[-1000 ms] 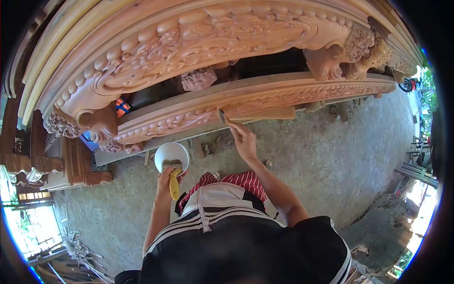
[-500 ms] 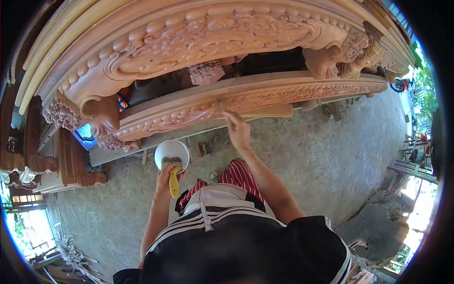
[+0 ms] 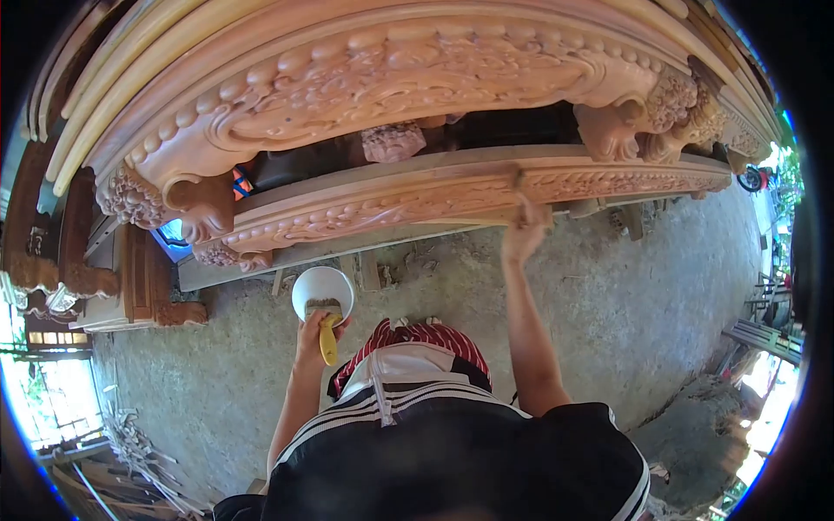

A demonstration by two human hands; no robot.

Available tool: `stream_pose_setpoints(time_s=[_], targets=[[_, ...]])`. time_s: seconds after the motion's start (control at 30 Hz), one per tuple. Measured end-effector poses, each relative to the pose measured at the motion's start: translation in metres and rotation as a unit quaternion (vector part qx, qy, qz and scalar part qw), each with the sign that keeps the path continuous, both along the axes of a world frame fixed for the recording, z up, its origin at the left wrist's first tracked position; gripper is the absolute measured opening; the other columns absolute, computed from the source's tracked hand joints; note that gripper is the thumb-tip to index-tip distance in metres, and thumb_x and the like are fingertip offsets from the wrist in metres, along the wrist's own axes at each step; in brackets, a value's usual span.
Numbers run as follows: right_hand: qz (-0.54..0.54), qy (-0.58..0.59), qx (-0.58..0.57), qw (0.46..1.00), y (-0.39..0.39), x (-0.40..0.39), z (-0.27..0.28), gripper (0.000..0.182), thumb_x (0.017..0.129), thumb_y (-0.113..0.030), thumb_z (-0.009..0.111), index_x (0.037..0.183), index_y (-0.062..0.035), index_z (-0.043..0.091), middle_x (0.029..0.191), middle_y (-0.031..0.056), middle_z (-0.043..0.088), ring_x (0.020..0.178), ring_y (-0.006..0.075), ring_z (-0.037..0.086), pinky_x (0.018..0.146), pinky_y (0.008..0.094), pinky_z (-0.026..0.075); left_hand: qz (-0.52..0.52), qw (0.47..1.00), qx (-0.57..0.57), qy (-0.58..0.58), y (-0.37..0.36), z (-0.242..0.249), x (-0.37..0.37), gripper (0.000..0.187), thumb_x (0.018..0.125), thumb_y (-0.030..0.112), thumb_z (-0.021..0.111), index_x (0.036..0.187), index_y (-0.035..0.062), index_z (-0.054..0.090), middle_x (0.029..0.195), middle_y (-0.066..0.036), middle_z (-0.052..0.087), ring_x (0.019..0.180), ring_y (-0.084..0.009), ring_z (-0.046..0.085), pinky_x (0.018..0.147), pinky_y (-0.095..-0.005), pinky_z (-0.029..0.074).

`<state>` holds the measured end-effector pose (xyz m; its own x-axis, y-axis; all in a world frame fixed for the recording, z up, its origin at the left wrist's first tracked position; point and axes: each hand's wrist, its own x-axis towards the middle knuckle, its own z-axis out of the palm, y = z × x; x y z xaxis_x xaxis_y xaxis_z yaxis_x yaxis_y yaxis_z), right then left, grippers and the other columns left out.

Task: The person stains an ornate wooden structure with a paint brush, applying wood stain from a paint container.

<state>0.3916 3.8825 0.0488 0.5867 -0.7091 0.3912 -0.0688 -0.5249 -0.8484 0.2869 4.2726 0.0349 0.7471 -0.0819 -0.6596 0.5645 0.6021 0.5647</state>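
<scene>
My left hand [image 3: 312, 337] grips a white bucket [image 3: 323, 285] by its near side. A wide brush with a yellow handle [image 3: 328, 340] rests at the bucket's near rim by the same hand, bristles inside. Stretched forward, my right hand [image 3: 525, 231] is closed round a small brush [image 3: 519, 182], whose tip is at the lower carved wooden rail [image 3: 417, 207]. The fingers are slightly blurred. Above that rail stands a larger carved wooden piece [image 3: 382, 82] with beading and scrolls.
Pale curved wooden lengths [image 3: 113, 95] lie at the upper left. Dark carved furniture parts [image 3: 139, 278] stand at the left. Wood scraps [image 3: 143, 460] are on the concrete floor [image 3: 226, 382] at lower left, and a big dark stump-like mass [image 3: 695, 434] at lower right.
My right hand has moved to the right along the lower rail with the small brush. My left hand still holds the bucket. The view has shifted slightly.
</scene>
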Motion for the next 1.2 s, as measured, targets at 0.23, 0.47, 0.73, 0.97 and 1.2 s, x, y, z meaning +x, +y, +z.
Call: stream_pose_setpoints(time_s=[0.23, 0.47, 0.73, 0.97, 1.2], targets=[[0.379, 0.053, -0.043, 0.923, 0.112, -0.003, -0.002, 0.022, 0.083, -0.007, 0.057, 0.103, -0.0134, 0.064, 0.099, 0.0105, 0.064, 0.084, 0.0257, 0.063, 0.071, 0.034, 0.049, -0.044, 0.999, 0.018, -0.026, -0.032, 0.014, 0.013, 0.03, 0.086, 0.013, 0.045, 0.107, -0.0083, 0.041, 0.094, -0.021, 0.056, 0.076, -0.0314, 0.064, 0.045, -0.0247, 0.055], [0.165, 0.125, 0.03, 0.978, -0.001, 0.002, 0.025, 0.019, 0.09, -0.017, 0.056, 0.105, -0.0118, 0.066, 0.09, -0.0016, 0.068, 0.069, 0.0037, 0.053, 0.057, 0.0184, 0.038, -0.012, 0.999, 0.034, -0.04, -0.032, 0.037, -0.009, 0.029, 0.086, 0.013, 0.046, 0.107, -0.0071, 0.044, 0.096, -0.02, 0.057, 0.079, -0.03, 0.064, 0.047, -0.0233, 0.054], [0.013, -0.146, 0.024, 0.989, -0.052, 0.019, -0.006, 0.019, 0.087, -0.003, 0.054, 0.102, -0.0036, 0.065, 0.095, 0.0082, 0.067, 0.086, 0.0134, 0.06, 0.076, 0.0283, 0.047, 0.106, 0.994, 0.009, 0.01, -0.016, 0.026, -0.049, 0.033, 0.086, 0.012, 0.049, 0.111, -0.0075, 0.041, 0.099, -0.021, 0.056, 0.078, -0.0324, 0.065, 0.049, -0.0239, 0.055], [0.32, -0.016, -0.005, 0.947, 0.099, 0.003, -0.007, 0.015, 0.086, -0.009, 0.056, 0.1, -0.0076, 0.063, 0.094, 0.0133, 0.064, 0.078, 0.0256, 0.063, 0.069, 0.0325, 0.048, 0.066, 0.997, 0.021, 0.017, -0.043, 0.035, -0.033, 0.032, 0.085, 0.014, 0.05, 0.109, -0.0071, 0.045, 0.095, -0.019, 0.059, 0.077, -0.0299, 0.065, 0.049, -0.0237, 0.054], [0.169, 0.071, 0.043, 0.982, 0.022, 0.007, 0.002, 0.017, 0.09, -0.017, 0.054, 0.102, -0.0087, 0.063, 0.083, 0.01, 0.066, 0.062, 0.0162, 0.056, 0.055, 0.0267, 0.043, 0.031, 0.999, 0.018, -0.007, -0.037, 0.035, -0.024, 0.027, 0.085, 0.012, 0.049, 0.106, -0.0044, 0.049, 0.093, -0.018, 0.06, 0.075, -0.0267, 0.066, 0.048, -0.0222, 0.053]])
